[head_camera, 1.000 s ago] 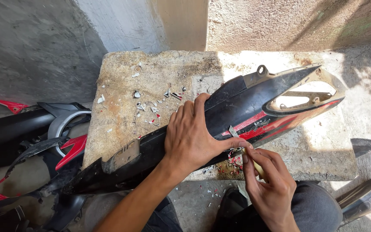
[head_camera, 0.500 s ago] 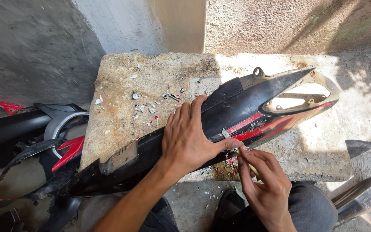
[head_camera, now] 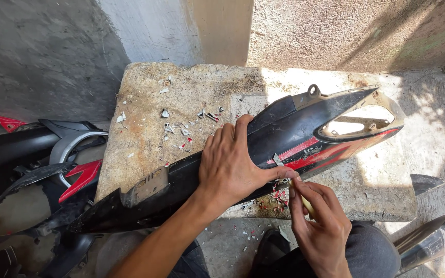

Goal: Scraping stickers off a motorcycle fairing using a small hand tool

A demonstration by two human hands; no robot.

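Lying across a stone slab [head_camera: 145, 134], the long black fairing [head_camera: 305, 128] shows red stripes. Left hand [head_camera: 233, 164] presses flat, open; right hand [head_camera: 318, 226] grips a small tool [head_camera: 307, 205].

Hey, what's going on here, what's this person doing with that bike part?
A person is working on a long black and red motorcycle body panel laid across a rough stone slab. The left hand presses flat on the panel to steady it. The right hand holds a small tool against the panel's lower edge; what kind is unclear. Small red and white flakes lie scattered on the slab. More bike parts lie to the left.
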